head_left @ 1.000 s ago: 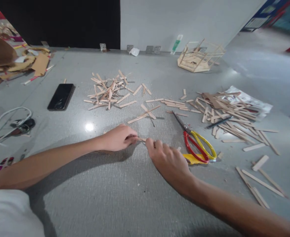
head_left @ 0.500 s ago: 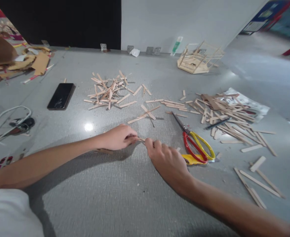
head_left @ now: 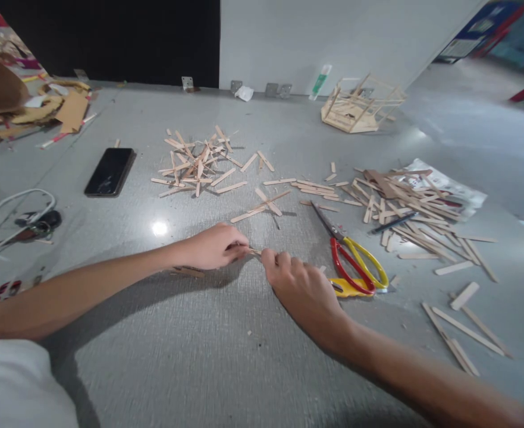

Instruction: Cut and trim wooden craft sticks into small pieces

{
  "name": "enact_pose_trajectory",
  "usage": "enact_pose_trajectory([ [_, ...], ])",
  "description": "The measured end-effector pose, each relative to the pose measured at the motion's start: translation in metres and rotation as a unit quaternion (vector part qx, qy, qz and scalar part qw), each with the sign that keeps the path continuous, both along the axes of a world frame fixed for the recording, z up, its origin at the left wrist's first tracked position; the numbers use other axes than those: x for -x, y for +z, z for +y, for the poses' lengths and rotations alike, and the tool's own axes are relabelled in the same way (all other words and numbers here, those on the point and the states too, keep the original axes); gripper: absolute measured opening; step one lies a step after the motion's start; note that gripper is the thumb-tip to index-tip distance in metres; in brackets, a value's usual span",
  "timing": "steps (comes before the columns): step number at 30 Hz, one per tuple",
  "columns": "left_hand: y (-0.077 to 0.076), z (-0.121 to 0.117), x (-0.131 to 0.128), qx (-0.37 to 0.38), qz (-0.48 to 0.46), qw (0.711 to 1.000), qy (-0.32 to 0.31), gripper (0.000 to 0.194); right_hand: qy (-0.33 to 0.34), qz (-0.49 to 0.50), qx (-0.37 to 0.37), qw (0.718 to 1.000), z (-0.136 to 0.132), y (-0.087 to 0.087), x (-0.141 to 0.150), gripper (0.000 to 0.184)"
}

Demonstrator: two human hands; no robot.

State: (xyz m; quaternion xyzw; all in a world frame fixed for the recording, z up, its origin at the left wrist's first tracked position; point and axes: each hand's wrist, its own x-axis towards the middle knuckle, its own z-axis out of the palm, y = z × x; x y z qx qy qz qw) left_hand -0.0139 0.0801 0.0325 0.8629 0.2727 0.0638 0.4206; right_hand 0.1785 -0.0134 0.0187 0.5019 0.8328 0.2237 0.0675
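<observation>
Bench (head_left: 176,368), grey: is carrying the items listed below.
Scissors (head_left: 333,230), red and yellow handles: are lying just beside the right hand (head_left: 304,285), partly over a yellow tool (head_left: 348,288); a sideways jerk of that hand could be knocking both.
Right hand, left hand (head_left: 215,246): are both pinching one thin wooden piece (head_left: 255,252) from either side, a small gap showing; uneven twisting or pulling could be splitting it or loosening a grip.
Thin wooden piece: is spanning that gap over the bench; fingers are hiding most of it, so its soundness is escaping judgement.
</observation>
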Motion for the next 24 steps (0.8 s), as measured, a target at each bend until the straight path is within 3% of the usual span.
enact_pose_trajectory([
  [12,-0.006,-0.006,-0.001,-0.034,-0.014,0.999,0.023,0.033,0.013,-0.004,0.041,0.999,0.005,0.008,0.001,0.025],
  [24,-0.011,-0.009,-0.001,-0.065,-0.017,0.997,0.030,0.037,-0.032,-0.017,0.002,0.999,0.000,0.005,0.008,0.028],
])
